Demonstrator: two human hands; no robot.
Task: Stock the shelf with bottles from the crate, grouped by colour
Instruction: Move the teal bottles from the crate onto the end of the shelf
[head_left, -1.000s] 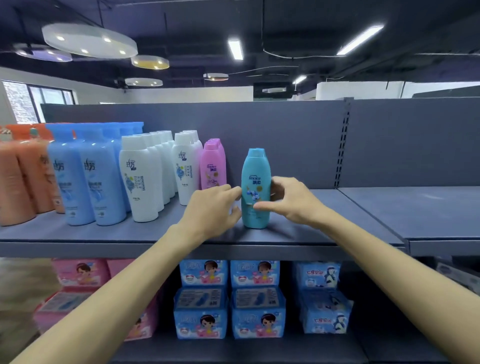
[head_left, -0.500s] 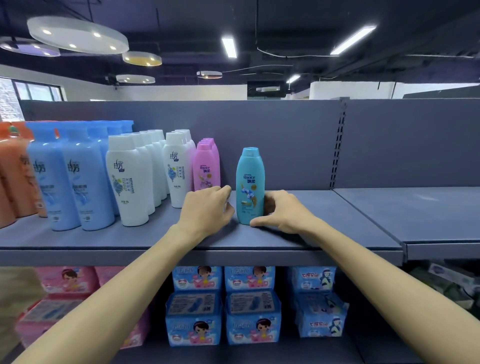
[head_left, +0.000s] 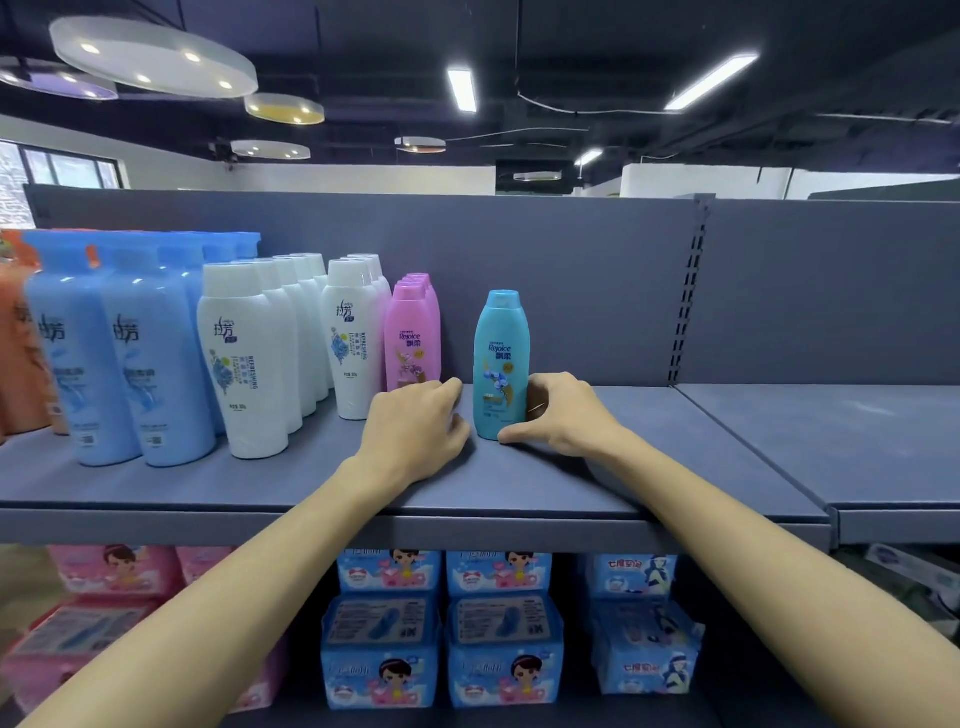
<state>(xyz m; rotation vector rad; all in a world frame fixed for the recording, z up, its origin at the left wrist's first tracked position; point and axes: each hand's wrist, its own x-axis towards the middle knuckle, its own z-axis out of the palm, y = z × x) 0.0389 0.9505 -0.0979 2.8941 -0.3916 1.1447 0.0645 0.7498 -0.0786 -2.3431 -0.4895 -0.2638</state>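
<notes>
Hands flank the teal bottle (head_left: 500, 366): right hand (head_left: 558, 413) curls round its base, thumb low in front, while left hand (head_left: 415, 431) sits loosely curled just beside it, holding nothing. Placement step, I'd say: the bottle stands upright mid-shelf (head_left: 597, 483), apart from the pink bottles (head_left: 411, 335) and well back from the front edge. Next: let go without tipping it. Smooth glossy plastic, rounded shoulders, flat cap; matte grey metal shelf.
</notes>
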